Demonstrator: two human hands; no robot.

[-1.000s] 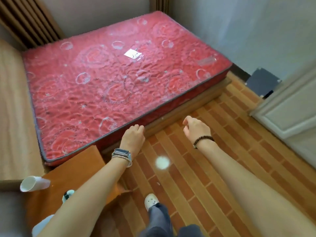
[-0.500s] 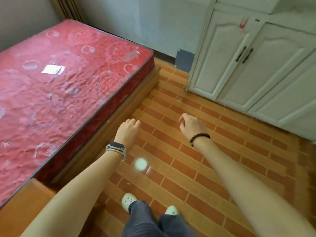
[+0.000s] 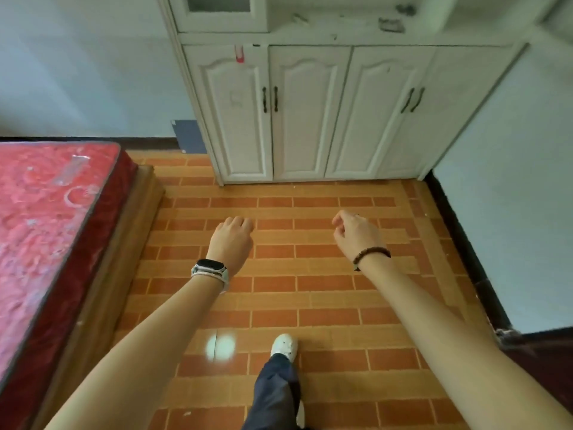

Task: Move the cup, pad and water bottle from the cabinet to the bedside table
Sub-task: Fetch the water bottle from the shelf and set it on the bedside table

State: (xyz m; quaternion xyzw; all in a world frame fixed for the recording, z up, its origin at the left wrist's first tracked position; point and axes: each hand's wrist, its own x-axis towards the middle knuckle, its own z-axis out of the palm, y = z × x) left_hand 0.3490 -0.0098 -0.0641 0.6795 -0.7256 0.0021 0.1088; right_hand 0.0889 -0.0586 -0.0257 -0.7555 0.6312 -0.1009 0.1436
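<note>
left hand (image 3: 231,240) loose, empty | right hand (image 3: 356,235) loose, empty | cup, pad, water bottle: not in view | cabinet (image 3: 310,119) far, closed | judged: cup light, grip wall; water bottle heavier, slick, grip mid-body; pad flat, pinch edge

Left hand (image 3: 231,240) and right hand (image 3: 356,234) loose above brick floor (image 3: 325,305) — white cabinet (image 3: 310,119) ahead
</note>
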